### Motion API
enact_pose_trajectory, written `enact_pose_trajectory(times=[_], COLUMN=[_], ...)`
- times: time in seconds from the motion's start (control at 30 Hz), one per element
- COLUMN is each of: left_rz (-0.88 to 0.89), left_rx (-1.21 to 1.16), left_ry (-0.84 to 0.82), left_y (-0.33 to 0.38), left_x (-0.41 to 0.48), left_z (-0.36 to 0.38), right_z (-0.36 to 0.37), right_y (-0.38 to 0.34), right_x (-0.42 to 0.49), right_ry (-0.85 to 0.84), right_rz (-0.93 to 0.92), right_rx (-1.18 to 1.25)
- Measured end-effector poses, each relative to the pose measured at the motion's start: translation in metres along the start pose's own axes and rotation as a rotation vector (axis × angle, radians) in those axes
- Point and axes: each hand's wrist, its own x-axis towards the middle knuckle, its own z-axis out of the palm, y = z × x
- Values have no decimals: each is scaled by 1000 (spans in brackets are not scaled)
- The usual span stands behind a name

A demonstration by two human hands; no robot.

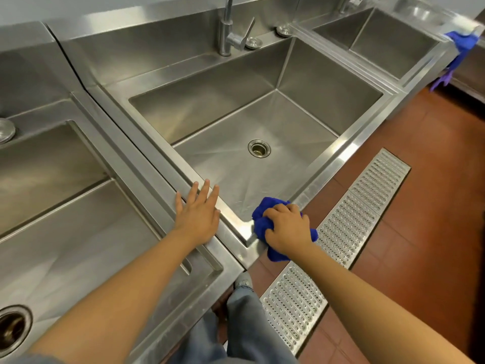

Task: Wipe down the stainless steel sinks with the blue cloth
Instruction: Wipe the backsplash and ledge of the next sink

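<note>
A bunched blue cloth (262,219) lies on the front corner of the middle stainless steel sink's rim (338,158). My right hand (287,227) grips the cloth from above and presses it on that corner. My left hand (198,214) rests flat, fingers straight, on the ledge between the middle sink and the left sink (78,232). The middle basin is deep, with a round drain (259,148) in its floor. A third sink (388,43) sits at the far right.
A faucet (228,30) rises behind the middle basin. Blue gloves (458,53) hang over the far right sink's corner. A perforated metal floor grate (341,219) runs along the red tiled floor beside the sinks. My jeans leg shows below.
</note>
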Motion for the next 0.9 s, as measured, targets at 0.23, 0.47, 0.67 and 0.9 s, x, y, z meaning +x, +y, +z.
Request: enact_pose_trajectory(times=[0.23,0.47,0.67,0.9], left_rz=[2,27,25,67], left_rx=[16,22,23,32], left_ry=[-24,-35,-51,-54], left_y=[-5,0,5,32], left_x=[0,1,4,21], left_z=[1,-3,0,1], right_z=[22,-5,-1,4], right_y=[-12,51,30,23], right_x=[-36,14,3,-8], right_ry=[0,62,-7,20], right_rz=[-194,132,120,-57], right_rx=[54,43,85,13])
